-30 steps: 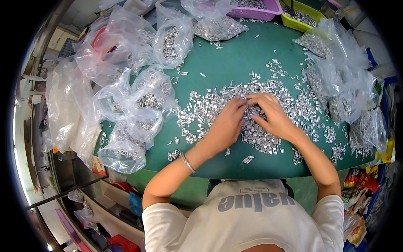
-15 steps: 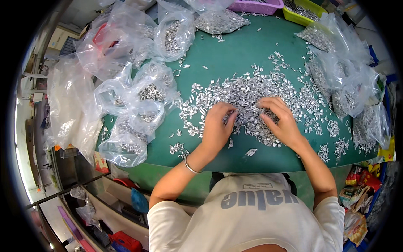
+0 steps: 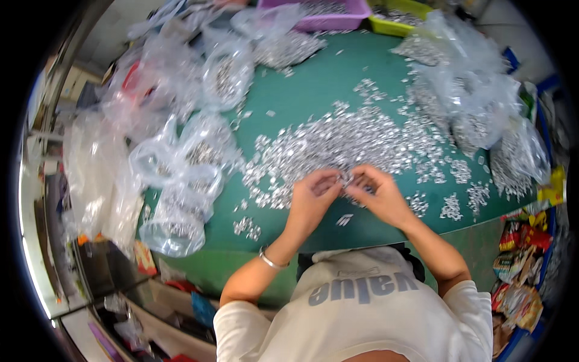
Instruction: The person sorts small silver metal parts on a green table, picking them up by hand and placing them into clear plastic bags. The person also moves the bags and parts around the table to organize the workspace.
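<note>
My left hand (image 3: 315,198) and my right hand (image 3: 379,194) meet fingertip to fingertip at the near edge of a wide heap of small silver metal parts (image 3: 338,142). Both are closed in a pinch. A small silver metal part (image 3: 345,178) shows between the fingertips, blurred, so its exact shape cannot be made out. Just below the hands, a few slim silver pieces (image 3: 344,219) lie side by side on the green tabletop (image 3: 301,78). A small cluster of silver parts (image 3: 246,228) lies near my left wrist.
Clear plastic bags of metal parts (image 3: 181,205) crowd the left side, and more bags (image 3: 476,114) stand at the right. A purple tray (image 3: 338,23) and a yellow-green tray (image 3: 392,27) sit at the far edge. Small separate piles (image 3: 450,207) lie at the right front.
My hands have come from apart over the heap to together at its near edge, pinching a small part. The whole view has shifted and blurred slightly.
</note>
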Action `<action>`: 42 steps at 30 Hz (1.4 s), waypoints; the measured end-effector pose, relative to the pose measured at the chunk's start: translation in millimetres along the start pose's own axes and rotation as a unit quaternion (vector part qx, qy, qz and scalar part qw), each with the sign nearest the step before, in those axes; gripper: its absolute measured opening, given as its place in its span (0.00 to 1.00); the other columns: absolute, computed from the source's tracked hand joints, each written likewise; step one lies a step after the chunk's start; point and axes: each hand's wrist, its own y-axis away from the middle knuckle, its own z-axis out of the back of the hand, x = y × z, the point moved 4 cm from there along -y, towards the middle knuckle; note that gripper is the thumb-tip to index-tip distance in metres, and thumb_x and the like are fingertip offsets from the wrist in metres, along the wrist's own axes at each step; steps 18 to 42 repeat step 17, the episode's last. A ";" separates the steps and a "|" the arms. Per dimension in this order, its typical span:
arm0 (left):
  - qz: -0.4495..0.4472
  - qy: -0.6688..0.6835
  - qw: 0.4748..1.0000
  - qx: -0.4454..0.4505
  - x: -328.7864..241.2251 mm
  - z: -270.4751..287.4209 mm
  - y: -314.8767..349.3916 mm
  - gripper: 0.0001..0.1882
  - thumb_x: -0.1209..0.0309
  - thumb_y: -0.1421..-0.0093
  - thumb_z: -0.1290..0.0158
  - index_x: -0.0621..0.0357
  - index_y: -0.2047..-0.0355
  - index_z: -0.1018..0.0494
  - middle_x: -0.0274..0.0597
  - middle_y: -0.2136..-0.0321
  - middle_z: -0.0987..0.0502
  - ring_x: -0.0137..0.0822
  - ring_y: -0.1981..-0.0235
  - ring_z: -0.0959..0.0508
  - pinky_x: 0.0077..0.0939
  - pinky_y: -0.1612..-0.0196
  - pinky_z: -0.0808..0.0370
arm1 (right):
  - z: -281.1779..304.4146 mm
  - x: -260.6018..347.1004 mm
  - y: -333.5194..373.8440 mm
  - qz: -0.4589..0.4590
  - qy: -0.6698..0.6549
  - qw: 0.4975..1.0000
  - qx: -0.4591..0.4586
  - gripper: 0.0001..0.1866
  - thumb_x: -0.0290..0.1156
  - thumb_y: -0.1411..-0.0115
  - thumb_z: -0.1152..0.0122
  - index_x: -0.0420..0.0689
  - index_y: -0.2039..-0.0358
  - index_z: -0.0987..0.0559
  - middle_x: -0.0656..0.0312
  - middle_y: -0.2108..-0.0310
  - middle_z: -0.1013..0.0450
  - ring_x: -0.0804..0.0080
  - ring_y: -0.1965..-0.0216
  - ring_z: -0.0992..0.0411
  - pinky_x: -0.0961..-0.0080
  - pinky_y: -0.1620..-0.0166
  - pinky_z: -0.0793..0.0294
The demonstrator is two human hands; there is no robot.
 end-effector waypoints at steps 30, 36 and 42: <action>-0.250 -0.433 0.865 0.049 -30.7 -5.5 -42.1 0.15 0.79 0.43 0.47 0.61 0.54 0.29 0.49 0.53 0.29 0.43 0.53 0.26 0.33 0.50 0.29 | 308.4 79.4 -58.5 0.078 0.604 0.744 -0.276 0.14 0.32 0.43 0.39 0.38 0.59 0.23 0.53 0.60 0.23 0.60 0.58 0.24 0.68 0.56 0.28; -0.250 -0.433 0.865 0.049 -30.7 -5.5 -42.1 0.15 0.79 0.43 0.47 0.61 0.54 0.29 0.49 0.53 0.29 0.43 0.53 0.26 0.33 0.50 0.29 | 308.4 79.4 -58.5 0.078 0.604 0.744 -0.276 0.14 0.32 0.43 0.39 0.38 0.59 0.23 0.53 0.60 0.23 0.60 0.58 0.24 0.68 0.56 0.28; -0.250 -0.433 0.865 0.049 -30.7 -5.5 -42.1 0.15 0.79 0.43 0.47 0.61 0.54 0.29 0.49 0.53 0.29 0.43 0.53 0.26 0.33 0.50 0.29 | 308.4 79.4 -58.5 0.078 0.604 0.744 -0.276 0.14 0.32 0.43 0.39 0.38 0.59 0.23 0.53 0.60 0.23 0.60 0.58 0.24 0.68 0.56 0.28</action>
